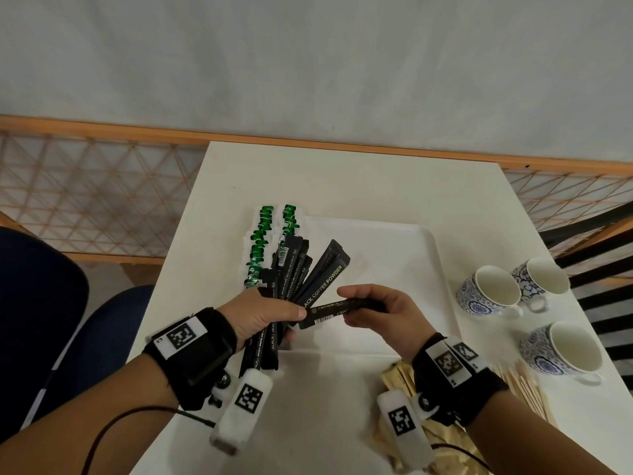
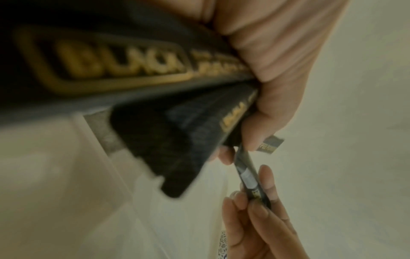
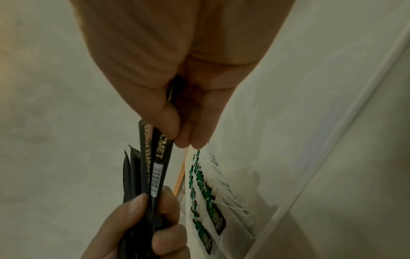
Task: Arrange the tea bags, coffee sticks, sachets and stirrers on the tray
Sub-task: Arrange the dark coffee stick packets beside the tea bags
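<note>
Head view: my left hand (image 1: 263, 317) grips a fan of black coffee sticks (image 1: 294, 269) over the tray (image 1: 394, 255). My right hand (image 1: 373, 310) pinches one stick (image 1: 334, 308) sideways, its end at my left thumb. Green tea bags (image 1: 270, 241) lie in rows at the tray's left edge. I think that part is done. The sachets (image 1: 399, 375) and stirrers (image 1: 527, 389) wait on the worktop (image 1: 342, 173). Three cups (image 1: 493, 289) hold nothing.

Coffee sticks (image 1: 310, 282) showing matt black film; tray (image 1: 394, 248) looking smooth white plastic; stirrers (image 1: 524, 389) reading bare wood; cups (image 1: 489, 289) showing glossy ceramic.
</note>
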### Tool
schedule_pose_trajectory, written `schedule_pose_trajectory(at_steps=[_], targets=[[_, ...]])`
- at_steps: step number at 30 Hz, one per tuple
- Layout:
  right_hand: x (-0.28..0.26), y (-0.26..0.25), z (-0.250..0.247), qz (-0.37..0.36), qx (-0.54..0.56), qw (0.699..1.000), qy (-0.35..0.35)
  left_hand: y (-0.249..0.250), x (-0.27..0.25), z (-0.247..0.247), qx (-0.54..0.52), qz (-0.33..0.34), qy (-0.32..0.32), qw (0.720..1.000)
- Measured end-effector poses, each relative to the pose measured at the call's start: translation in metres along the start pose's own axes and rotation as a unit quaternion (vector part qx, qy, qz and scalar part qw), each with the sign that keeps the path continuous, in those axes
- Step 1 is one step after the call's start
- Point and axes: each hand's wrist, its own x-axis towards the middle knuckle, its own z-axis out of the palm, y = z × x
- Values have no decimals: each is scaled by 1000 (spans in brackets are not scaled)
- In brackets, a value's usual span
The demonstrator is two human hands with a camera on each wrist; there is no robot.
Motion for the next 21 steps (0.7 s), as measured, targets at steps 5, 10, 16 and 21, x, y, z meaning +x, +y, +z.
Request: schedule_pose_trajectory(at_steps=[5,10,16,21], targets=[[2,-2,0,13,29,999,-11,6,4,-1,48,40,51,997],[8,-3,-4,17,31,999,5,11,8,1,65,48,82,993],[8,-3,-8,-78,-155,985,14,12,12,-5,-9,-6,102,995],[11,0,-9,-127,-161,976,75,12,9,-6,-34,-44,62,997]])
